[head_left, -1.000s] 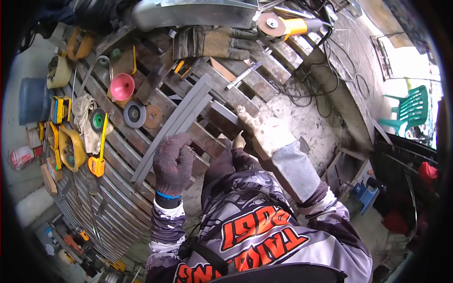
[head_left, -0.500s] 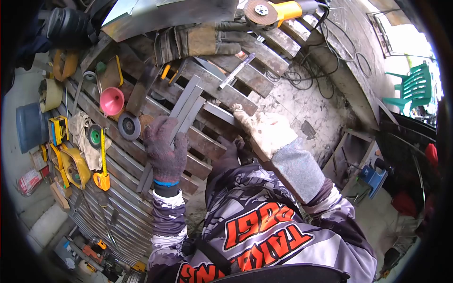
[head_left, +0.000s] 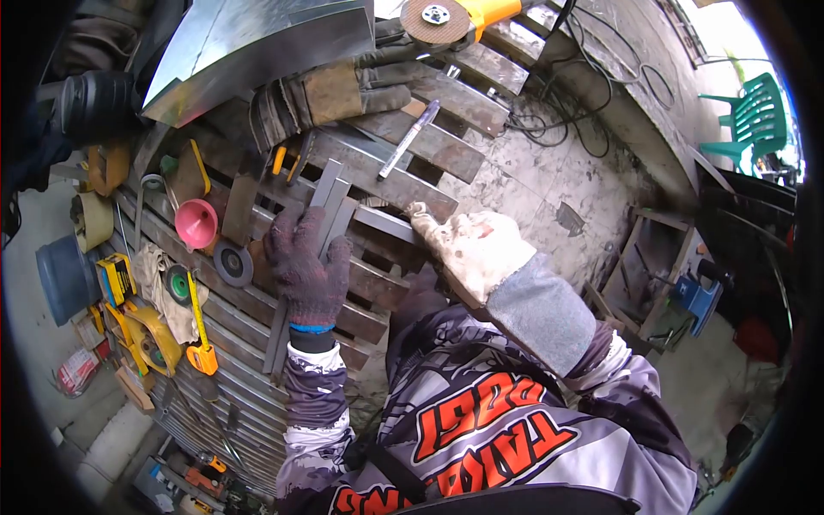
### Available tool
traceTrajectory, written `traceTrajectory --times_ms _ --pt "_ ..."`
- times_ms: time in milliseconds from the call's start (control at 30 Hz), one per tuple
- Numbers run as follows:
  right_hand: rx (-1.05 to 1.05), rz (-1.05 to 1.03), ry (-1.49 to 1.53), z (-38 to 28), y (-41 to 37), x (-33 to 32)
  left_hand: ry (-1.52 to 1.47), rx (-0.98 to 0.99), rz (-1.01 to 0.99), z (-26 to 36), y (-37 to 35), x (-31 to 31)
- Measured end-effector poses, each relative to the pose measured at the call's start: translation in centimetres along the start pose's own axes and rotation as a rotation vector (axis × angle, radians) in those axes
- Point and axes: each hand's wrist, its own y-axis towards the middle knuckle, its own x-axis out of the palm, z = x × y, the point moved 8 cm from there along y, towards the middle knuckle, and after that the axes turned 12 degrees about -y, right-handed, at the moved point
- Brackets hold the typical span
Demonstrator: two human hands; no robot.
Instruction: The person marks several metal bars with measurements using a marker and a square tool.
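My left hand [head_left: 307, 266], in a dark knit glove, lies over a bundle of grey flat metal bars [head_left: 331, 202], its fingers wrapped round them. The bars run up and down across the slatted table. My right hand [head_left: 472, 245], in a pale leather glove with a grey cuff, has its fingertips at the right end of a short metal bar [head_left: 384, 222]. That hand's fingers are bunched and its palm side is hidden. Above the bars lie a silver marker [head_left: 410, 137] and pliers with an orange handle [head_left: 279, 160].
An angle grinder [head_left: 468, 19], a work glove [head_left: 335, 93] and a sheet metal piece [head_left: 257, 47] lie at the top. A pink funnel [head_left: 196, 224], a grinding disc [head_left: 233, 263] and a tape measure [head_left: 202, 358] are at the left. Cables [head_left: 592, 77] trail at upper right.
The view has shifted a little, so the table's objects appear displaced. Both hands keep nearly the same places relative to the bars.
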Motion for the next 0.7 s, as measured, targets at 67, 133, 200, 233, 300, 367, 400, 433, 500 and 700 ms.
traceTrajectory --times_ms 67,133,200,233,300,367,400,433,500,700 --pt "-0.01 0.017 -0.021 -0.02 0.04 -0.16 -0.023 0.003 0.002 -0.28 -0.05 0.17" --pt "-0.017 -0.054 -0.031 0.01 0.29 0.44 -0.019 0.008 -0.002 -0.28 0.14 0.25" --pt "-0.024 -0.05 -0.019 -0.06 0.32 0.15 -0.016 0.011 -0.006 -0.31 0.29 0.37" --pt "-0.031 -0.046 -0.01 -0.12 0.33 0.03 -0.035 0.01 -0.001 -0.3 0.37 0.42" --pt "-0.042 -0.054 -0.003 -0.08 0.38 0.32 -0.053 0.007 0.002 -0.16 0.42 0.43" --pt "-0.051 -0.061 0.002 -0.18 0.44 0.19 -0.027 -0.033 -0.043 -0.27 0.43 0.64" --pt "-0.042 -0.089 -0.011 -0.22 0.47 -0.03 -0.027 -0.033 -0.044 -0.31 0.48 0.67" --pt "-0.034 -0.117 -0.025 -0.21 0.48 -0.07 -0.031 -0.031 -0.046 -0.35 0.5 0.74" --pt "-0.031 -0.126 -0.02 -0.19 0.56 -0.06 -0.035 -0.029 -0.048 -0.38 0.54 0.82" --pt "-0.029 -0.125 0.002 -0.09 0.53 0.51 -0.062 -0.023 -0.042 -0.3 0.64 0.8"
